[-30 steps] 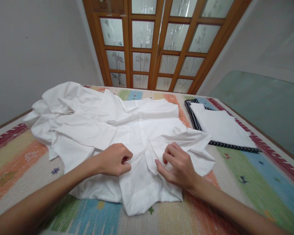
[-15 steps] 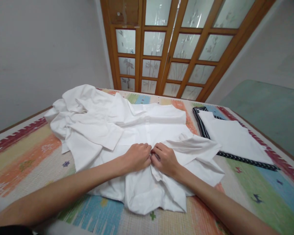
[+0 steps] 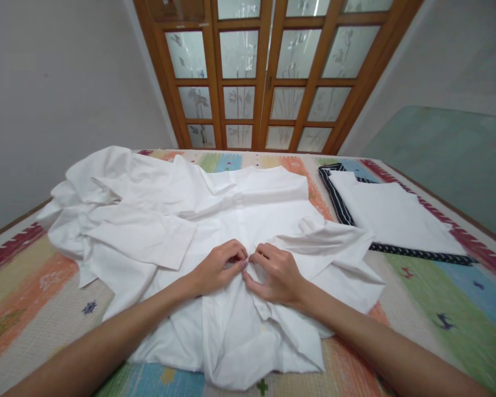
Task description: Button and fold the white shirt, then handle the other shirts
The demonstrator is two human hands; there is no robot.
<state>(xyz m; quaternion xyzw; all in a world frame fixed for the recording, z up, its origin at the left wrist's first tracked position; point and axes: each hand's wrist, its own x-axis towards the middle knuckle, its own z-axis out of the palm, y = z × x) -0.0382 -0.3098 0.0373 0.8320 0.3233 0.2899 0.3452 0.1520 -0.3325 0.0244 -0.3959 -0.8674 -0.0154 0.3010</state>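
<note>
A white shirt [image 3: 231,220] lies spread over the patterned bedspread, its sleeve and loose folds bunched up at the left. My left hand [image 3: 225,264] pinches the cloth along the front placket near the shirt's middle. Close against it, my right hand [image 3: 275,273] grips the same strip of fabric from the other side, fingertips nearly touching those of the left. The fingers hide whatever button or edge is between them. One small button shows on the placket farther up.
A folded white garment [image 3: 397,215] rests on black patterned cloth [image 3: 339,201] at the right. Beneath everything is a colourful striped bedspread [image 3: 430,298]. Wooden doors with glass panes [image 3: 240,82] stand beyond the far edge, and a pale green panel [image 3: 446,149] is at the right.
My view has shifted slightly. Both hands stay together at the placket, but the fingers have changed their pose; the left thumb and fingertips now show more clearly.
</note>
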